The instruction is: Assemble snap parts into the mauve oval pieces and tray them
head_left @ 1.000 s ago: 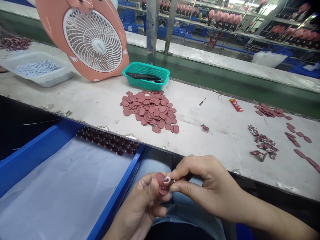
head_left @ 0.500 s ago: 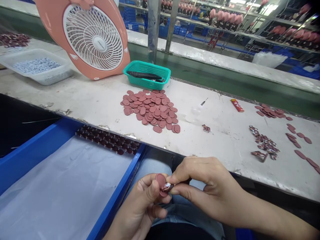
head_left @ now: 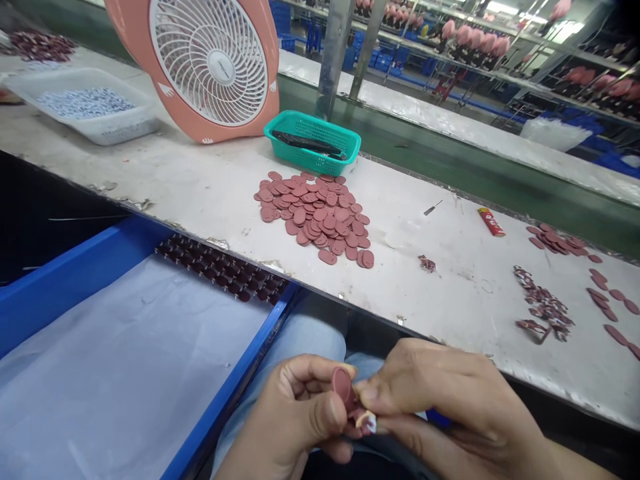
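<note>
Above my lap, my left hand (head_left: 305,413) pinches a reddish-brown oval disc (head_left: 342,385) between thumb and fingers. My right hand (head_left: 440,400) is closed on a small figure-like piece (head_left: 366,421) with white and tan parts, pressed against the disc; its exact kind is partly hidden by my fingers. On the table beyond lies a heap of similar oval discs (head_left: 317,217), some with small holes. To the right is a cluster of small brown-and-white pieces (head_left: 545,303), and one such piece (head_left: 427,263) lies alone nearer the heap.
A blue bin (head_left: 100,260), lined with white sheet and holding rows of dark pieces, stands at my left below the table edge. Behind the heap are a green basket (head_left: 313,141), an orange fan (head_left: 273,73) and a white tray (head_left: 115,133). A small pointed tool (head_left: 433,208) and red wrapper (head_left: 491,222) lie rightward.
Both hands have moved lower and a little right in view, and the disc and small piece have turned, showing the white and tan part lower. The camera view has shifted slightly.
</note>
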Available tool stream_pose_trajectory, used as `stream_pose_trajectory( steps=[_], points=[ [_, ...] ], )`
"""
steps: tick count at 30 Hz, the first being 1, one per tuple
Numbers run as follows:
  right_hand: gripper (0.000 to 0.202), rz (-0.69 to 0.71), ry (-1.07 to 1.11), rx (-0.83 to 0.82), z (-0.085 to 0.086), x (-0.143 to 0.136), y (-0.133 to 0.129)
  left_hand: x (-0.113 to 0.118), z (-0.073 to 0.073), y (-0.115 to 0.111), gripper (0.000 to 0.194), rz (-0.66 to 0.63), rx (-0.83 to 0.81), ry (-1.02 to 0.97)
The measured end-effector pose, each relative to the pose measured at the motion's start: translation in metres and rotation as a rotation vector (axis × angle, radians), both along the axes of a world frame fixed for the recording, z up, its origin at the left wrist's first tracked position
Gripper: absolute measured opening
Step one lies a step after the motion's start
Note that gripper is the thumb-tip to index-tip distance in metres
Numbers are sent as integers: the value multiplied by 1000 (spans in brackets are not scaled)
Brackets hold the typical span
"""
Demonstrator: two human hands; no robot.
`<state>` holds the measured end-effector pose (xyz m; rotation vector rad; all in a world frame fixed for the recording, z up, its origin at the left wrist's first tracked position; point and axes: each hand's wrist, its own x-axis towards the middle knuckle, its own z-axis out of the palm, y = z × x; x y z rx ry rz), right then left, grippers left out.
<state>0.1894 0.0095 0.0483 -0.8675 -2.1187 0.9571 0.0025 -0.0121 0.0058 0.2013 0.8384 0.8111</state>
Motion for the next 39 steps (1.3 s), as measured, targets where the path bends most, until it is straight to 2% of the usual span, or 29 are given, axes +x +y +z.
stream_pose_trajectory(
  steps=[7,13,17,28,35,39],
  points=[
    [19,26,-30,-3,5,-2,5,-5,-5,2,39,-45,6,-27],
    [45,6,-4,-36,4,3,7,-8,-5,5,36,-57,12,-67],
    [25,3,8,-31,-4,3,4,-6,-5,4,37,-43,-4,-40],
    [14,-1,67,-24,-13,-5,8,-4,-21,0,37,21,-65,-40],
    [11,-8,78,-67,-19,-8,10,-3,-10,1,41,102,-111,13],
    [10,-10,89,-127,-23,-12,14,-5,-11,4,40,107,-133,6]
  ],
)
